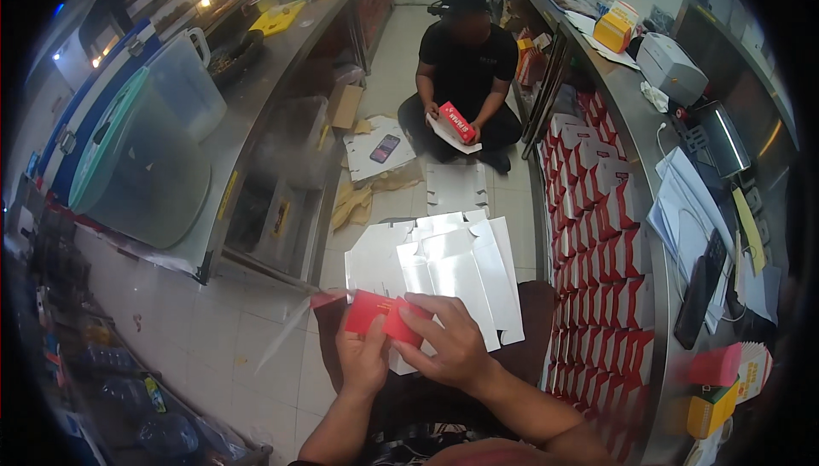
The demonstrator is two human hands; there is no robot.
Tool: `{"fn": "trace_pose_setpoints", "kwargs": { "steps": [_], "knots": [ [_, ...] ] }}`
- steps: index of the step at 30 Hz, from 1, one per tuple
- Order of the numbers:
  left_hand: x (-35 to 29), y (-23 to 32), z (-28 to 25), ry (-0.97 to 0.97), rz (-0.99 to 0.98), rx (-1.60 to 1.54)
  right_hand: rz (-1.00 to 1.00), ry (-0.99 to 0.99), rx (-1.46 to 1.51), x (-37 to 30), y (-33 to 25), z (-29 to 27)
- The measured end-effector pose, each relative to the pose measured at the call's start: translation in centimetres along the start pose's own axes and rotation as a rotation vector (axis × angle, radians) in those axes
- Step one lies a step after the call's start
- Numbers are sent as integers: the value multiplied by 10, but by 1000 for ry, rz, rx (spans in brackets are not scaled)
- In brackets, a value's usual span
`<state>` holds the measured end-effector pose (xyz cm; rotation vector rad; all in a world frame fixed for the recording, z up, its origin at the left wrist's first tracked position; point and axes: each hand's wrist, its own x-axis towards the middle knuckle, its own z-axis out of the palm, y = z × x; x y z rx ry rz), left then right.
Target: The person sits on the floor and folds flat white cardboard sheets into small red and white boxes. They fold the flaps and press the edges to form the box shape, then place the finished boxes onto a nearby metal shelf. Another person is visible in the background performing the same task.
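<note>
Both my hands are closed on a small red cardboard box piece with a little yellow print, held above my lap. My left hand grips its left side, with the thumb pressed on the front. From the right, my right hand pinches the red card near its middle. Right beyond my hands lies a stack of flat, unfolded box blanks, white side up, with cut flaps. My fingers hide part of the card, so I cannot tell how far it is folded.
Across the aisle a person in black sits on the floor, holding a red and white box. Stacked red and white boxes fill the space under the right counter. A phone lies on card. Left, a clear plastic tub stands on the counter.
</note>
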<state>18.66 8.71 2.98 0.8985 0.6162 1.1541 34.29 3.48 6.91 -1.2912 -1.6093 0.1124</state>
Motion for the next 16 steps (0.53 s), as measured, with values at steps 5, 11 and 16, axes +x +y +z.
{"fn": "trace_pose_setpoints", "kwargs": {
  "steps": [5,11,16],
  "knots": [
    [-11,11,7,59,-36,16,-37,-25,128,6,16,-1],
    [-31,13,8,136,-12,67,-23,-243,404,0,22,-18],
    [-49,21,7,189,-81,60,-97,-389,495,-19,18,-25]
  ]
}}
